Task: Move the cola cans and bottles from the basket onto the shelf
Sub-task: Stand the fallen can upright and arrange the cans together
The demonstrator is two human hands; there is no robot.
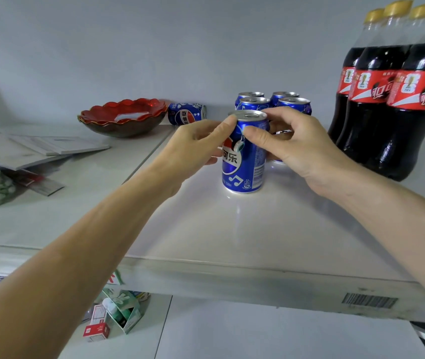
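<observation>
Presently, we hold one blue can [245, 154] upright on the shelf [206, 229].
Our left hand [193, 149] and right hand [291, 143] pinch it near its rim, fingers closed; cans behind [273, 102] stand close, so a careless release could topple them.

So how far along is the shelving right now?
Done: four blue Pepsi cans stand upright at the back of the shelf, cola bottles to their right. In hand: both hands, left hand and right hand, grip a fifth can standing on the shelf. Left: unknown; the basket isn't in view.
</observation>
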